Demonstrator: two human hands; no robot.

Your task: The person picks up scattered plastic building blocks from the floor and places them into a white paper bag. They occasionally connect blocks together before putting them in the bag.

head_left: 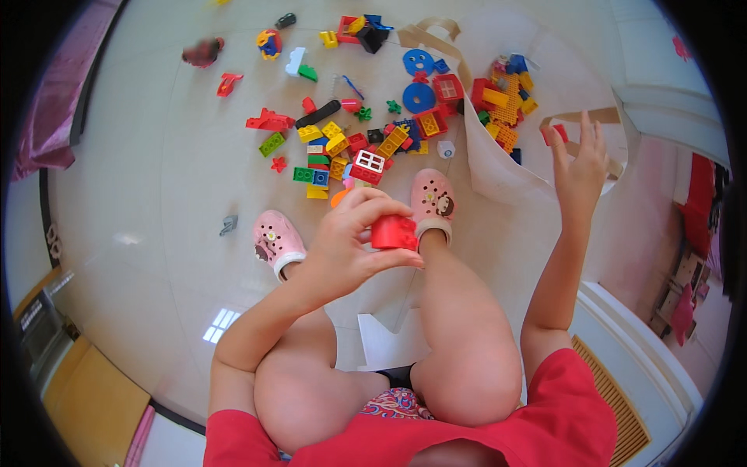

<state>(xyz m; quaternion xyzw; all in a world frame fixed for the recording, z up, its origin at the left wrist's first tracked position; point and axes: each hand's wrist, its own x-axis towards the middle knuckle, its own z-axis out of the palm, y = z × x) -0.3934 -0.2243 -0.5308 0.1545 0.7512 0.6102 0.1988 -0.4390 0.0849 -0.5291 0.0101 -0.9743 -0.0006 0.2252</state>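
A red toy building brick (393, 232) is held between the thumb and fingers of my left hand (359, 239), above the floor between my shoes. Over the near right side of a large white bag (496, 175), my right hand (578, 157) is raised with fingers spread. A small red brick (555, 135) is at its thumb; whether the hand grips it cannot be told. Inside the bag lie yellow, red and blue bricks and an orange-yellow baseplate (506, 99). Beyond my left hand, a loose pile holds a red window brick with a white frame (369, 165) and yellow bricks (337, 144).
Pink clogs (433, 195) on my feet stand close to the pile. Farther out on the tiled floor lie a blue disc (418, 98), a red toy piece (228, 84), a grey piece (228, 225) and a green brick (272, 144). The bag's tan handle (432, 32) loops at its far side.
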